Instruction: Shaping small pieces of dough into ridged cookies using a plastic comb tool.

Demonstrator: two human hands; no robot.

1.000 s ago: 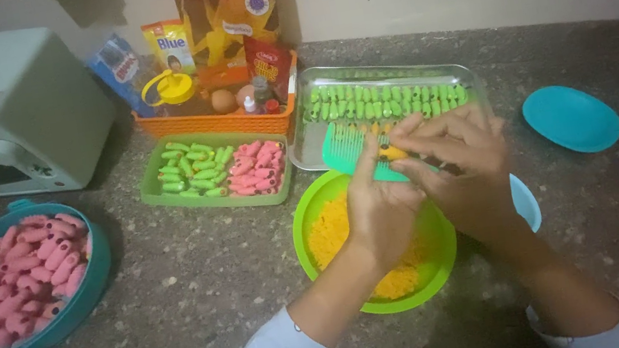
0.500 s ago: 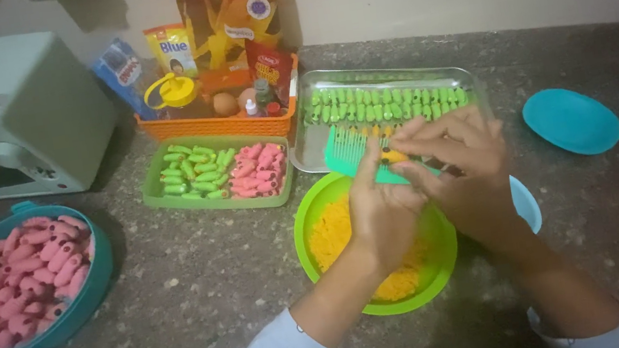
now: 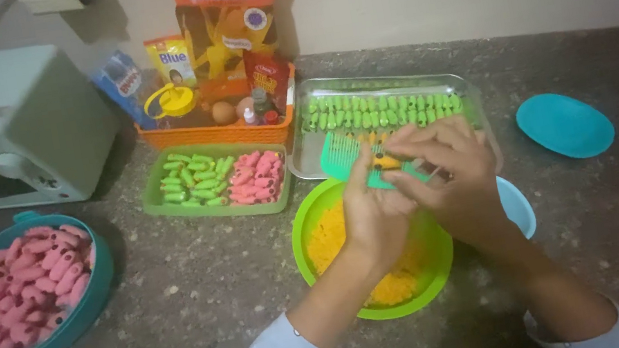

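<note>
Pressing a small yellow dough piece (image 3: 385, 162) against a teal comb (image 3: 348, 158), I have both hands meeting over the green bowl (image 3: 316, 214) of yellow dough just beneath them. My left hand (image 3: 376, 217) comes up from below with its fingers closed on the comb, steadying it from the underside. My right hand (image 3: 455, 176) reaches across from the right, its fingers drawn together on the dough piece and laid over the comb's near end.

The comb's long axis runs slantwise, from under my right fingers up and away to the left, so its free toothed end points past my left fingertips. The dough piece sits on the comb between my two thumbs, touching both hands; the right hand is the one on top of it.

Just beyond my knuckles lies a metal tray (image 3: 308, 162) with a row of green rolled pieces (image 3: 382, 109) along its far side. A light blue dish (image 3: 519, 203) peeks out under my right wrist. Farther to the left of my left hand sits a green tray (image 3: 161, 202) with green and pink pieces, and farther still a teal bowl (image 3: 97, 294) of pink ones. Well off to the right of my right hand lies a teal lid (image 3: 564, 125).
</note>
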